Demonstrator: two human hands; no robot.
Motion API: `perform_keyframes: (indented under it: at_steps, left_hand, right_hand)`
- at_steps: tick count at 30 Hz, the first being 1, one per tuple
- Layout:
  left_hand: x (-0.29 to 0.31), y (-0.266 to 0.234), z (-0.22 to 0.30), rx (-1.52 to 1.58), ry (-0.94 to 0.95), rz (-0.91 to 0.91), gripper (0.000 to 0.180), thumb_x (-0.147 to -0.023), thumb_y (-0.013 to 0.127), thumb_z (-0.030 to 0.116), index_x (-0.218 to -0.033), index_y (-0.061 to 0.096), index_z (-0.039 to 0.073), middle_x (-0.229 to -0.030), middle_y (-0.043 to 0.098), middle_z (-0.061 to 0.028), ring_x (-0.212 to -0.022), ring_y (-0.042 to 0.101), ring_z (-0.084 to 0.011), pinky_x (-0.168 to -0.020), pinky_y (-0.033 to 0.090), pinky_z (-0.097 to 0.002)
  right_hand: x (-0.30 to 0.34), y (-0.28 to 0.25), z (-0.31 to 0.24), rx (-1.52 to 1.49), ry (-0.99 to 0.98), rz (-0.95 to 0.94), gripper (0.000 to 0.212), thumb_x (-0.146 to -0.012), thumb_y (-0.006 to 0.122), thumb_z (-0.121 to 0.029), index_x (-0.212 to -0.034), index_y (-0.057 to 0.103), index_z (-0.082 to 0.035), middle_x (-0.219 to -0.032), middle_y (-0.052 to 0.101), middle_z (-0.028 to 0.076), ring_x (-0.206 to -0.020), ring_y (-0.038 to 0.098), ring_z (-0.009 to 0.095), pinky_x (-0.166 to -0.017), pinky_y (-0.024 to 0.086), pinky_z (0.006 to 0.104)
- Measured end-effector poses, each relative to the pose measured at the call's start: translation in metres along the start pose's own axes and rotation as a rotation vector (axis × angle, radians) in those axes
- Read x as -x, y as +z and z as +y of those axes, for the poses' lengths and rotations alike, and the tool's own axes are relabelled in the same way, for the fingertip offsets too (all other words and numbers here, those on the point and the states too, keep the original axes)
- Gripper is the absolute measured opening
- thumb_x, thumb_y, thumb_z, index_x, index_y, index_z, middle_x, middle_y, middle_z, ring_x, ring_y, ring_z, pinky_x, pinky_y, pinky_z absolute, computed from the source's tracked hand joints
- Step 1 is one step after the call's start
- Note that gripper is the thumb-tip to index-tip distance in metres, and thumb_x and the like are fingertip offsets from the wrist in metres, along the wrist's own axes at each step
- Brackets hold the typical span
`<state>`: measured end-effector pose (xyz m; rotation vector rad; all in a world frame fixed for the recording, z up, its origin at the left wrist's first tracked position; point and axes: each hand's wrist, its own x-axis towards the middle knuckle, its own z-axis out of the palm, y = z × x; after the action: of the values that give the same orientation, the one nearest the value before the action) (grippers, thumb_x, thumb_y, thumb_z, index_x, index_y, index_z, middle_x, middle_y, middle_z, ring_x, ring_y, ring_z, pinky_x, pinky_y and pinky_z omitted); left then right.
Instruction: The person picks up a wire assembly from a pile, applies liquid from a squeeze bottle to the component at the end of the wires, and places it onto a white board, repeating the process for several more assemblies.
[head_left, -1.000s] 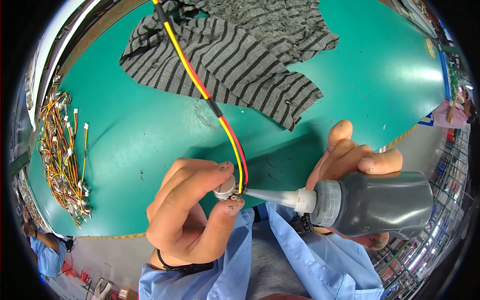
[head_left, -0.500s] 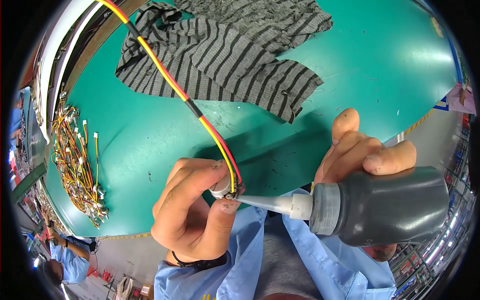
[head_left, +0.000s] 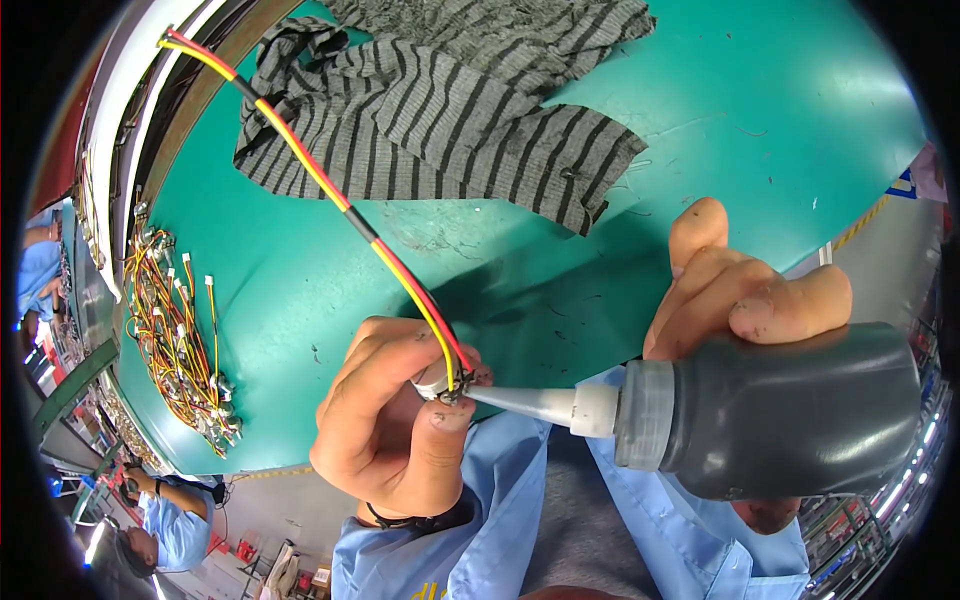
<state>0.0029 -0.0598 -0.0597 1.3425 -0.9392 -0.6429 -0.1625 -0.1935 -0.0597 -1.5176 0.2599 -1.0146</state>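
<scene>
My left hand [head_left: 375, 435] pinches a small round silvery metal part [head_left: 431, 383] between thumb and fingers. From its soldered end a red, yellow and black-banded wire lead [head_left: 332, 192] arcs up to the far left. My right hand [head_left: 715, 285] grips a squeeze bottle [head_left: 800, 412] with dark contents, lying on its side in the air. Its pale tapered nozzle [head_left: 530, 402] points left, the tip at the soldered end; whether it touches cannot be made out. The bottle hides much of the right palm and thumb.
On the green table [head_left: 560, 330] a heap of similar wired parts [head_left: 180, 350] lies at the left. A striped grey cloth [head_left: 430, 125] is crumpled at the far side. Another person [head_left: 170, 525] in a blue shirt is beyond the table's left edge.
The view has shifted slightly, so the table things sit a little differently. The lead's far end has come into view. Both hands keep their grips, and the nozzle stays at the part.
</scene>
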Motion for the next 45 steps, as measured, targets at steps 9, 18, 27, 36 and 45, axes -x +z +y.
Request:
perform_keyframes:
  at_steps: [9, 18, 27, 36, 45]
  left_hand:
    - [0.001, 0.004, -0.002, 0.023, 0.030, 0.005, 0.030, -0.083, 0.064, 0.006, -0.107, 0.057, -0.010, -0.078, 0.062, -0.0187, -0.069, 0.058, -0.0240, -0.061, 0.050, -0.0332]
    - [0.000, 0.004, -0.001, 0.022, 0.043, -0.004, 0.032, -0.086, 0.064, 0.011, -0.111, 0.056, -0.008, -0.078, 0.061, -0.0193, -0.068, 0.057, -0.0249, -0.060, 0.049, -0.0341]
    - [0.002, 0.000, -0.004, 0.035, 0.031, -0.014, 0.034, -0.087, 0.064, 0.014, -0.113, 0.056, -0.006, -0.078, 0.061, -0.0192, -0.069, 0.056, -0.0250, -0.060, 0.048, -0.0342]
    - [0.001, 0.003, 0.000, 0.040, 0.017, -0.017, 0.035, -0.087, 0.064, 0.016, -0.113, 0.056, -0.007, -0.078, 0.061, -0.0192, -0.068, 0.056, -0.0250, -0.060, 0.048, -0.0345]
    - [0.002, 0.002, -0.001, 0.047, 0.014, 0.003, 0.035, -0.086, 0.064, 0.017, -0.111, 0.057, -0.007, -0.078, 0.061, -0.0191, -0.069, 0.057, -0.0248, -0.060, 0.048, -0.0344]
  right_hand:
    - [-0.003, 0.003, -0.014, 0.050, 0.173, 0.081, 0.062, -0.077, 0.069, -0.056, -0.108, 0.043, -0.009, -0.072, 0.059, 0.011, -0.061, 0.053, 0.017, -0.078, 0.029, 0.0400]
    - [-0.005, 0.006, -0.024, 0.061, 0.232, 0.089, 0.053, -0.082, 0.067, -0.050, -0.106, 0.043, -0.010, -0.071, 0.059, 0.010, -0.060, 0.053, 0.017, -0.078, 0.029, 0.0406]
    - [-0.007, 0.005, -0.022, 0.048, 0.198, 0.035, 0.044, -0.086, 0.063, -0.045, -0.104, 0.044, -0.010, -0.070, 0.059, 0.010, -0.058, 0.053, 0.017, -0.078, 0.030, 0.0408]
    - [-0.014, 0.006, -0.026, 0.088, 0.173, -0.002, 0.073, -0.066, 0.074, -0.064, -0.106, 0.043, -0.011, -0.071, 0.059, 0.008, -0.060, 0.053, 0.016, -0.077, 0.031, 0.0416]
    - [-0.007, 0.004, -0.024, 0.082, 0.187, 0.026, 0.057, -0.077, 0.068, -0.054, -0.106, 0.043, -0.011, -0.071, 0.060, 0.008, -0.059, 0.053, 0.016, -0.076, 0.031, 0.0424]
